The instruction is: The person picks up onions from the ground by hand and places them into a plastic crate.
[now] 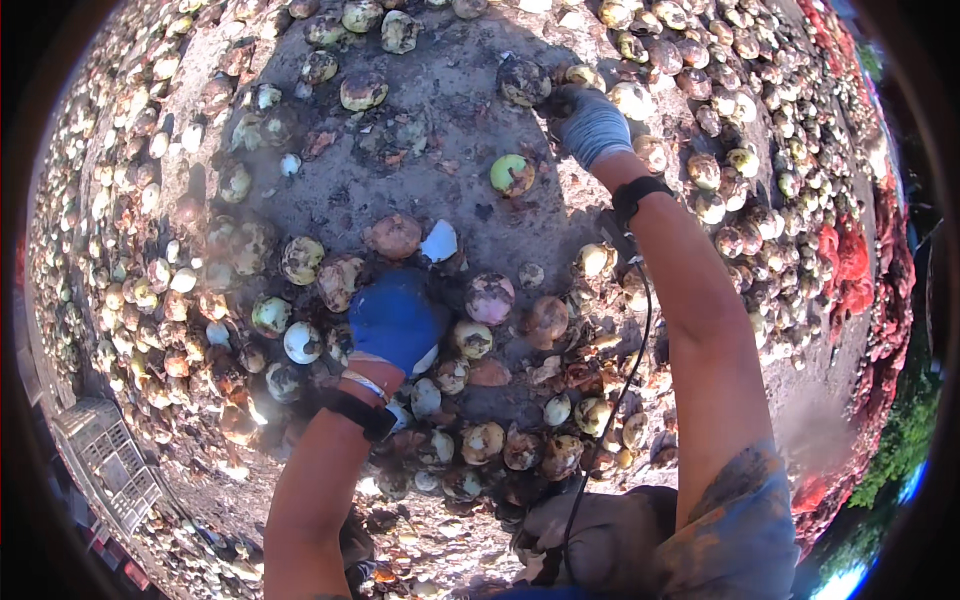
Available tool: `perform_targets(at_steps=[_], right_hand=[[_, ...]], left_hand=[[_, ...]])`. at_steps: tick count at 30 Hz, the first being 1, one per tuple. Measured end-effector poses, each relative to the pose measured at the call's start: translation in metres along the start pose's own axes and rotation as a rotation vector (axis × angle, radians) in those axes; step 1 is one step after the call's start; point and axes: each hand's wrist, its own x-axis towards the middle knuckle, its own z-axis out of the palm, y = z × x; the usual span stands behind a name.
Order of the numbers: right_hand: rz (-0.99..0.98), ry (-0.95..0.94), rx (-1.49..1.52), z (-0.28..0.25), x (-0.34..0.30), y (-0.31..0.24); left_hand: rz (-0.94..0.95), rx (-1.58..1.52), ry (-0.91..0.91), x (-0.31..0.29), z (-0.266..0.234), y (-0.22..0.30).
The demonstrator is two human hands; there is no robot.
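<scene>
Many onions lie over dusty ground, with brown, dirty skins on some and bare white or green flesh on others. My right hand [588, 122], in a pale grey-blue glove with dark fingers, reaches to the far side. Its fingers are closed against a dark-skinned onion [524, 80]. My left hand [397, 322], in a blue glove, is low among the nearer onions, its fingers turned down and hidden from view. Beside it are a brown onion [340, 282], a reddish-brown onion [393, 236] and a white onion piece [439, 241]. A pinkish onion [490, 298] lies to its right.
A greenish onion [512, 175] sits on the ground between my hands. A pale plastic crate [108, 465] stands at the left edge. Red mesh material [848, 265] runs along the right side. A black cable [640, 340] hangs beside my right arm.
</scene>
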Motion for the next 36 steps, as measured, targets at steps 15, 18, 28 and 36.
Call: perform_targets(at_steps=[15, 18, 28, 36], right_hand=[[0.448, -0.197, 1.608, 0.004, -0.125, -0.081], [0.285, -0.225, 1.264, 0.016, -0.143, -0.086], [-0.089, -0.152, 0.559, -0.039, -0.114, -0.077], [0.457, 0.019, 0.074, -0.021, 0.023, 0.098]], left_hand=[[0.028, 0.039, 0.009, -0.005, 0.004, -0.025], [0.299, -0.183, 0.222, -0.021, -0.033, 0.015], [0.196, 0.264, -0.002, -0.028, -0.029, -0.01], [0.286, 0.289, -0.098, 0.018, 0.007, 0.033]])
